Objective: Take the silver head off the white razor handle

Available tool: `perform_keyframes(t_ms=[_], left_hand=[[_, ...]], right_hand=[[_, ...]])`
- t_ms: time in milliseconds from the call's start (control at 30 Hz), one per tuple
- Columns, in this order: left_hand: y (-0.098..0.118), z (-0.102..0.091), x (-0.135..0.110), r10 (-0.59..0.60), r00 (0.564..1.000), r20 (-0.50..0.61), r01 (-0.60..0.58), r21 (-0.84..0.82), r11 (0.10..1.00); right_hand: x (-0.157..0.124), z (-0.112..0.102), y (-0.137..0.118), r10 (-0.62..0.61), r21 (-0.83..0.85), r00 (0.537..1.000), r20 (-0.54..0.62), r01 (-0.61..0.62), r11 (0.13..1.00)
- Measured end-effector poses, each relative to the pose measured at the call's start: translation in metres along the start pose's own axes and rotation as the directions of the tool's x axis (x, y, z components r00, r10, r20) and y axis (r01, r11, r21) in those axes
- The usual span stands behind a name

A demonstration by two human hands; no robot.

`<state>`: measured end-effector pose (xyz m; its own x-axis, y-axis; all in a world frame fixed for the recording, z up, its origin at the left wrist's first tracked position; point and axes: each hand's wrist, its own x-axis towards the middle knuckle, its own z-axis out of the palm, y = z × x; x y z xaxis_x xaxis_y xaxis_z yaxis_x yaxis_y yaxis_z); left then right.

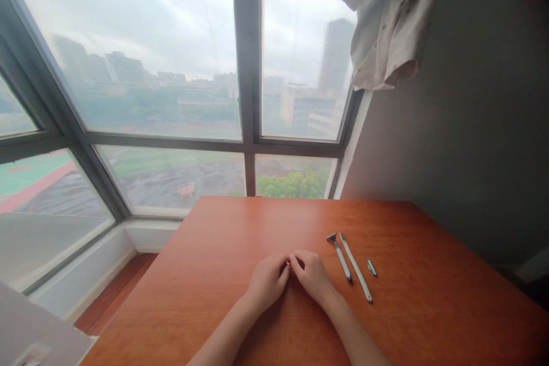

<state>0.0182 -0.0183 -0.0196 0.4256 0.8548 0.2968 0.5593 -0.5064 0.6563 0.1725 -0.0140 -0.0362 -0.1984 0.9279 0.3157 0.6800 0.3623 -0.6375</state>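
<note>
My left hand [268,281] and my right hand [312,275] rest together on the reddish-brown wooden table [214,274], fingertips meeting in a pinch around something small that I cannot make out. Just right of my right hand lie two slim razor-like tools: a shorter one with a dark head [339,255] and a longer pale one [355,266]. A small teal piece [371,267] lies beside them, further right.
A large window with dark frames [246,86] stands beyond the table's far edge, with a low sill at left. A pale cloth [386,28] hangs at the upper right against a grey wall [472,126].
</note>
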Motion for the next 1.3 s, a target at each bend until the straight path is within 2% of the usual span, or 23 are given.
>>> perform_keyframes(t_ms=[533,933,1300], left_hand=[[-0.0014,-0.0006,-0.0006,-0.008,1.0,0.011,0.008,0.006,1.0],[-0.0024,-0.0019,-0.0016,0.008,1.0,0.016,-0.008,-0.019,1.0],[-0.0058,-0.0022,0.0002,-0.01,1.0,0.022,0.01,-0.008,1.0]], right_hand=[[0.0003,-0.0021,-0.0025,-0.003,0.002,1.0,0.004,0.003,1.0],[0.0002,0.0002,-0.0016,-0.022,-0.07,1.0,-0.018,0.021,0.997],[0.0039,0.0005,-0.0041,0.018,-0.011,1.0,-0.008,-0.018,1.0]])
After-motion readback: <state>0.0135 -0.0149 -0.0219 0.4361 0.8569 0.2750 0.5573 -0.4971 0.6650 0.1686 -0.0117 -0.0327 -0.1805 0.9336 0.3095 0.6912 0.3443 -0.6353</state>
